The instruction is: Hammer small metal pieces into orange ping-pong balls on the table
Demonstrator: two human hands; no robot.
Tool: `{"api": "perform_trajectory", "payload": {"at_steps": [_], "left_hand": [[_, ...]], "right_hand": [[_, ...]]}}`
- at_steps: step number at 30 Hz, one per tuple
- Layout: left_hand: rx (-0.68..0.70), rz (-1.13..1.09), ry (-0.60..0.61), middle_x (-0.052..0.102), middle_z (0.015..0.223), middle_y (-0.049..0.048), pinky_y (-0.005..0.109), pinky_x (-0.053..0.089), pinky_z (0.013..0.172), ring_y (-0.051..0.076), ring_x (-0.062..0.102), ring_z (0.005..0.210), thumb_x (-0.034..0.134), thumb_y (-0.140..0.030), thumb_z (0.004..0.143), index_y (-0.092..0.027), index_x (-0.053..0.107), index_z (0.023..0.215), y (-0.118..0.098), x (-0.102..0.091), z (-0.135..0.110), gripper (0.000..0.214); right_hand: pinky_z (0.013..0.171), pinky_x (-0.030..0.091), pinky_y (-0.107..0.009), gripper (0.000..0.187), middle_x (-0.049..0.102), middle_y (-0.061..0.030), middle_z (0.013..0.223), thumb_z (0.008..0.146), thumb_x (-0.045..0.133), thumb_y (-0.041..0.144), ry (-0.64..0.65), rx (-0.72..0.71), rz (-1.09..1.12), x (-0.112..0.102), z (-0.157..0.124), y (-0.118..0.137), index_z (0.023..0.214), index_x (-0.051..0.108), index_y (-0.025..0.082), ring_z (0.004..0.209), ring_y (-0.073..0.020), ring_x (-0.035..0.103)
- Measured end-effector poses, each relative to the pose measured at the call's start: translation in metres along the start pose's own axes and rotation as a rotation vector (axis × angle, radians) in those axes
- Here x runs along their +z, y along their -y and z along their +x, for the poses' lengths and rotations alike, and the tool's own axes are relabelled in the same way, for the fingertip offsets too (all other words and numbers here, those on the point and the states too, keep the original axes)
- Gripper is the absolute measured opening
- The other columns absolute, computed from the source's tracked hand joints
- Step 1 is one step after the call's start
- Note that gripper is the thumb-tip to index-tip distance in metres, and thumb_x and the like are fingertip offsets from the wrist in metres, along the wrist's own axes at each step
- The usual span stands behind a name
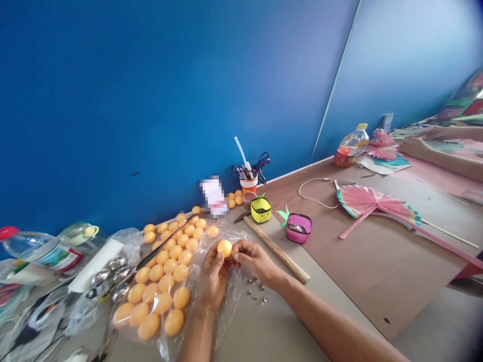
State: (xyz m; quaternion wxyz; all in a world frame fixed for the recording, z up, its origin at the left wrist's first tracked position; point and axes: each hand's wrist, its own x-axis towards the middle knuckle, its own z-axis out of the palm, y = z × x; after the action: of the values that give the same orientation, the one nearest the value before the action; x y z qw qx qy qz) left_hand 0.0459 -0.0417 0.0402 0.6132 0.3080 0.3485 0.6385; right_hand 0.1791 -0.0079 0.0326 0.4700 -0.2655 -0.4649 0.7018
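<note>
Between the thumb and fingers of my left hand (212,276) is an orange ping-pong ball (225,248). My right hand (255,259) comes in from the right, its thumb and fingertips pinched together against the ball's side. Whatever those fingertips hold, if anything, is too small to make out. Under my left hand lies a clear plastic bag (233,296), and many more orange balls (163,303) are spread to its left, some under plastic. Several small shiny metal pieces (255,296) are scattered on the table below my right wrist.
Thin wooden sticks (277,250) lie beyond my right hand, near a yellow basket (260,210) and a magenta basket (299,228). A cup of tools (248,184) stands by the blue wall. Pink paper fans (364,198) are on the right; bottles (41,249) and silvery balls (121,274) crowd the left.
</note>
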Motion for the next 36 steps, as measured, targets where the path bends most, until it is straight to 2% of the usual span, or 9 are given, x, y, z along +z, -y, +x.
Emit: {"api": "perform_trajectory", "payload": {"at_steps": [11, 18, 36], "left_hand": [[-0.001, 0.023, -0.034, 0.066, 0.078, 0.0037, 0.031, 0.05, 0.072, 0.016, 0.058, 0.069, 0.079, -0.037, 0.075, -0.016, 0.071, 0.095, 0.003, 0.003, -0.001, 0.03], [-0.007, 0.018, -0.027, 0.067, 0.081, 0.0036, 0.031, 0.049, 0.074, 0.016, 0.058, 0.072, 0.078, -0.036, 0.077, -0.017, 0.071, 0.096, 0.004, 0.003, -0.001, 0.027], [0.048, 0.081, -0.081, 0.067, 0.084, 0.0033, 0.031, 0.049, 0.074, 0.016, 0.06, 0.074, 0.079, -0.039, 0.075, -0.018, 0.069, 0.096, 0.012, -0.001, -0.001, 0.031]], "right_hand": [[0.062, 0.038, -0.026, 0.031, 0.058, 0.0036, 0.064, 0.071, 0.081, 0.043, -0.028, 0.015, 0.071, -0.001, 0.0, -0.002, 0.073, 0.062, 0.019, 0.059, -0.0111, 0.047], [0.061, 0.036, -0.026, 0.034, 0.059, 0.0036, 0.062, 0.067, 0.085, 0.043, -0.041, 0.042, 0.125, 0.0, 0.0, -0.002, 0.071, 0.063, 0.018, 0.058, -0.0102, 0.045], [0.06, 0.036, -0.025, 0.036, 0.059, 0.0028, 0.062, 0.065, 0.086, 0.044, -0.054, 0.083, 0.152, -0.001, 0.0, -0.003, 0.071, 0.062, 0.017, 0.058, -0.0102, 0.047]]}}
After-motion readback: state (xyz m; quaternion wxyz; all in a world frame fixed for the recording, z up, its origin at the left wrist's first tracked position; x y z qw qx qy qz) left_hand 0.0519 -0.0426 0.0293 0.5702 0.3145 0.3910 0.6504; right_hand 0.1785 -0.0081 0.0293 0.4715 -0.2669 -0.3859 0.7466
